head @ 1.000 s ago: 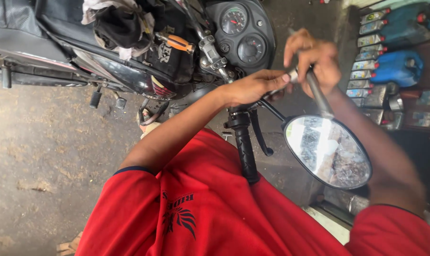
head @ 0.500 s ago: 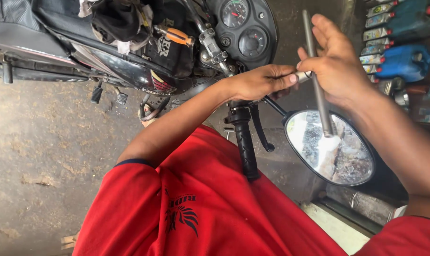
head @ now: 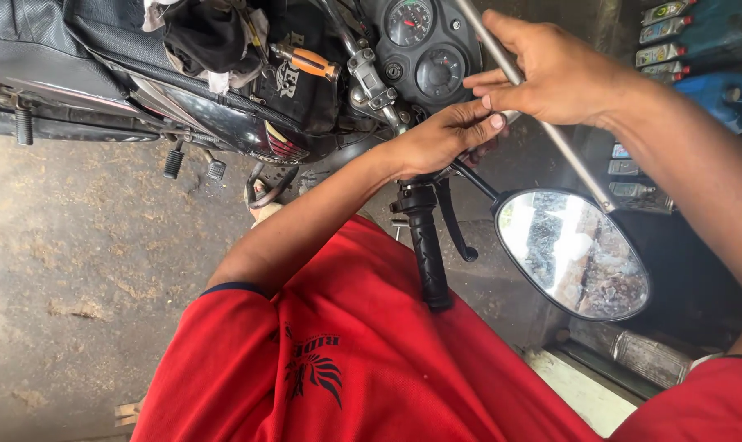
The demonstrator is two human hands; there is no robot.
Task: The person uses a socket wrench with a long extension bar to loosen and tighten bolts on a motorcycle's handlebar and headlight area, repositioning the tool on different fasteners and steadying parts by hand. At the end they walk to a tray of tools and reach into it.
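Here, a thin metal rod [head: 551, 135] was gripped in the right hand [head: 563, 78] above the round mirror [head: 573, 254], the left hand [head: 445, 135] was closed at the handlebar, and the glass could be cracked if the rod slipped.

Your left hand [head: 441, 135] sits on the handlebar just above the handlebar grip [head: 427, 250]; your right hand [head: 555, 78] is to its right, around the mirror stem [head: 543, 123]. The mirror [head: 574, 254] hangs below your right hand, right of the grip. The gauges [head: 424, 41] are above your left hand. A screwdriver [head: 305, 59] lies on the motorcycle left of the gauges. Oil bottles [head: 666, 33] stand far right.
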